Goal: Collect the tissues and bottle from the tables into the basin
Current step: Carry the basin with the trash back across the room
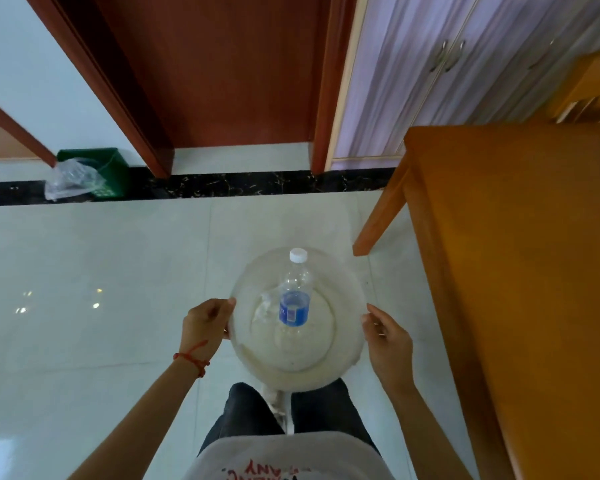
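Note:
I carry a round translucent white basin (340,358) in front of my body, above the tiled floor. My left hand (207,323) grips its left rim and my right hand (388,341) grips its right rim. A clear plastic bottle (294,296) with a white cap and a blue label lies inside the basin, cap pointing away from me. Something pale and crumpled, perhaps a tissue (265,306), shows just left of the bottle, but it is hard to tell against the white basin.
An orange wooden table (520,254) fills the right side, its leg (378,220) close to the basin. A green bin (108,171) with a clear plastic bag stands by the far wall at the left. A red-brown door (222,71) and lilac cupboards (447,64) lie ahead.

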